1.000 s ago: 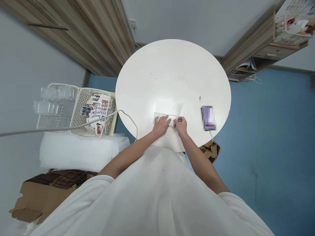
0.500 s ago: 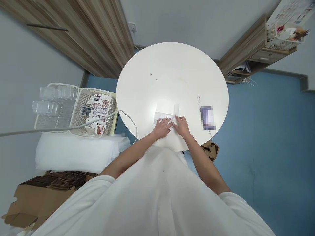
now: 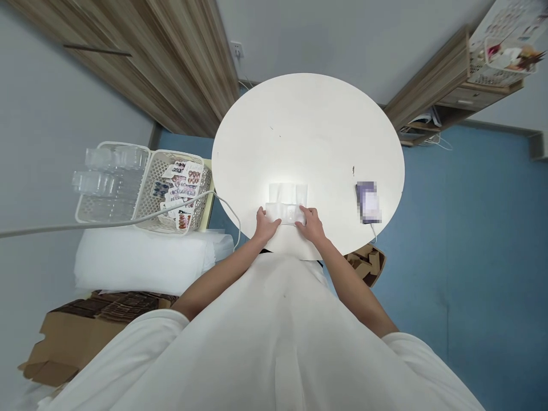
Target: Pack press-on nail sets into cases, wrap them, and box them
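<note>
A thin white packing sheet [image 3: 287, 193] lies near the front edge of the round white table [image 3: 308, 125], with its sides folded inward and its near part doubled up into a flat bundle. Something pale and roughly rectangular shows faintly inside the fold; its kind cannot be made out. My left hand [image 3: 266, 227] grips the bundle's left end, thumb along the near edge. At the right end, my right hand [image 3: 311, 225] pinches the bundle between thumb and fingers.
A pixelated purple phone-like object [image 3: 367, 202] with a cable lies on the table's right. Left of the table stand a basket of patterned cards [image 3: 148, 191], a basket of clear plastic boxes [image 3: 111, 182], stacked white sheets [image 3: 141, 260] and flattened cardboard [image 3: 77, 337]. A white cable [image 3: 180, 204] crosses there.
My left hand has moved from lying flat on the sheet to its left end. The right side of the sheet is now folded in, and the near part is doubled up between both hands.
</note>
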Available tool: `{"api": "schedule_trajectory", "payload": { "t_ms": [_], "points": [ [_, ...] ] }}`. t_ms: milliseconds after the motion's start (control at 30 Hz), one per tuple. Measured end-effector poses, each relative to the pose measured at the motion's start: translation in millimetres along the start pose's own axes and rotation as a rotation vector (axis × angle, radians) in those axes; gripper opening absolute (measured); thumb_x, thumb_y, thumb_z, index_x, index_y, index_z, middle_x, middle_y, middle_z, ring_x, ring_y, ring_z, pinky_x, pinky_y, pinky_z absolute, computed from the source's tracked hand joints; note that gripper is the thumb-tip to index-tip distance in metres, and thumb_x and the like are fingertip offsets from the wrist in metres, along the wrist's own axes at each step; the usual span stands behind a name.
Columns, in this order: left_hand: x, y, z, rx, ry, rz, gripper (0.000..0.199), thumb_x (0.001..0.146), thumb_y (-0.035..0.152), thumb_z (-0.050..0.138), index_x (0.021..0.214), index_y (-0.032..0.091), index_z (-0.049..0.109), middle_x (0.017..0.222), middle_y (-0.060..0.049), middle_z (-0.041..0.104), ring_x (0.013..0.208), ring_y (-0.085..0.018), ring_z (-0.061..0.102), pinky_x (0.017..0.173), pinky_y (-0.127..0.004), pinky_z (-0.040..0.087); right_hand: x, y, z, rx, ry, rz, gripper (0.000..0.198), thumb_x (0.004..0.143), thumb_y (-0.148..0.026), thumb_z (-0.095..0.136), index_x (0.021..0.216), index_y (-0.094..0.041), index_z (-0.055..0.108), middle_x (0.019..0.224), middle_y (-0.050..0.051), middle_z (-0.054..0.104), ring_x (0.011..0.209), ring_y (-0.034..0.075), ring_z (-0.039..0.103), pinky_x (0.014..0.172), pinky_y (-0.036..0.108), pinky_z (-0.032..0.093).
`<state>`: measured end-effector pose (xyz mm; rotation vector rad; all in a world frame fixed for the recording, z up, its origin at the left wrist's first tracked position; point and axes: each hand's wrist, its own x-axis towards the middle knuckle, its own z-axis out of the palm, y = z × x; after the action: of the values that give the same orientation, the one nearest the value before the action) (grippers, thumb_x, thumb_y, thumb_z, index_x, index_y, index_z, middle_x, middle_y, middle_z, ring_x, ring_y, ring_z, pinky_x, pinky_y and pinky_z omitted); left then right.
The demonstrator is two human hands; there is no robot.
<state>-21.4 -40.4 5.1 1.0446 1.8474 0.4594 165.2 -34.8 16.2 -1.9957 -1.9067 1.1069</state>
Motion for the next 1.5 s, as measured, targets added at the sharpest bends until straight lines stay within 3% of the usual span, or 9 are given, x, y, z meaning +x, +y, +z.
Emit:
{"api": "schedule_trajectory", "payload": {
  "t_ms": [133,267,333,433,667,933,1100,1267,1500],
  "points": [
    [4.9,2.0,-13.1,-0.153,-0.071,-0.115,0.081,0.069,0.038,0.063,0.135,0.018,0.020,0.116,-0.013,0.052,0.094,-0.019,0.059,0.071,-0.028,0.050,-5.8,-1.7,3.8,0.028,-0.005,0.002,0.059,0.076,-0.031,0.054,0.132,-0.025,0.036,0.119,0.009,0.039,0.082,0.018,0.055,0.078,0.037,0.048],
    [10.6,6.1,-27.8,-0.160,-0.226,-0.109,0.032,0.067,0.030,0.060,0.096,0.018,0.055,0.086,-0.004,0.060,0.070,-0.014,0.058,0.059,-0.025,0.045,-7.2,-0.7,5.5,0.073,0.003,0.003,0.059,0.076,-0.030,0.055,0.132,-0.025,0.036,0.119,0.008,0.038,0.088,0.018,0.055,0.081,0.037,0.048],
    [12.1,8.2,-31.6,-0.151,-0.293,-0.075,0.012,0.068,0.029,0.057,0.072,0.018,0.054,0.070,-0.001,0.056,0.058,-0.011,0.051,0.052,-0.024,0.041,-7.2,-0.4,6.6,0.087,0.008,0.006,0.060,0.075,-0.030,0.056,0.132,-0.026,0.036,0.118,0.008,0.038,0.088,0.018,0.054,0.082,0.037,0.047],
    [11.6,12.6,-31.6,-0.074,-0.267,0.054,0.016,0.069,0.029,0.056,0.062,0.019,0.047,0.061,0.002,0.048,0.054,-0.009,0.044,0.050,-0.023,0.036,-6.9,-0.6,9.0,0.103,0.031,0.018,0.061,0.074,-0.028,0.057,0.131,-0.027,0.036,0.117,0.007,0.037,0.090,0.018,0.053,0.083,0.037,0.047],
    [1.0,35.0,-5.7,0.203,-0.248,0.395,0.011,0.073,0.028,0.054,0.067,0.020,0.050,0.066,0.001,0.054,0.061,-0.013,0.049,0.059,-0.026,0.040,-4.8,-9.2,20.0,0.147,0.110,0.058,0.057,0.072,-0.027,0.057,0.126,-0.025,0.039,0.106,0.007,0.043,0.095,0.021,0.050,0.085,0.040,0.045],
    [-4.9,39.0,27.2,0.472,-0.258,0.538,0.008,0.080,0.022,0.047,0.078,0.018,0.054,0.077,-0.005,0.060,0.072,-0.020,0.056,0.060,-0.031,0.041,-5.8,-6.9,20.2,0.274,0.124,0.089,0.051,0.065,-0.021,0.055,0.115,-0.019,0.048,0.086,0.003,0.049,0.077,0.018,0.048,0.075,0.035,0.045],
    [-12.9,29.4,22.1,0.586,-0.300,0.685,0.020,0.081,0.026,0.048,0.095,0.017,0.057,0.093,-0.009,0.058,0.084,-0.022,0.056,0.068,-0.033,0.044,-2.2,-1.3,13.5,0.624,0.044,0.173,0.045,0.071,-0.025,0.046,0.116,-0.021,0.048,0.067,-0.005,0.044,0.063,0.012,0.047,0.068,0.029,0.044],
    [-11.2,19.5,2.7,0.533,-0.293,0.766,0.034,0.083,0.038,0.047,0.107,0.018,0.058,0.100,-0.009,0.057,0.094,-0.022,0.055,0.082,-0.035,0.045,4.9,-7.7,21.6,0.439,0.187,0.204,0.040,0.072,-0.029,0.049,0.111,-0.022,0.049,0.061,-0.008,0.039,0.060,0.013,0.045,0.064,0.027,0.041],
    [6.7,16.1,8.0,0.640,-0.202,0.910,0.048,0.081,0.037,0.050,0.126,0.022,0.046,0.139,-0.009,0.038,0.128,-0.028,0.030,0.102,-0.043,0.028,-2.3,1.5,18.8,0.347,0.102,0.053,0.052,0.078,-0.023,0.042,0.129,-0.019,0.035,0.088,0.002,0.052,0.072,0.015,0.050,0.075,0.034,0.045]
  ]
}}
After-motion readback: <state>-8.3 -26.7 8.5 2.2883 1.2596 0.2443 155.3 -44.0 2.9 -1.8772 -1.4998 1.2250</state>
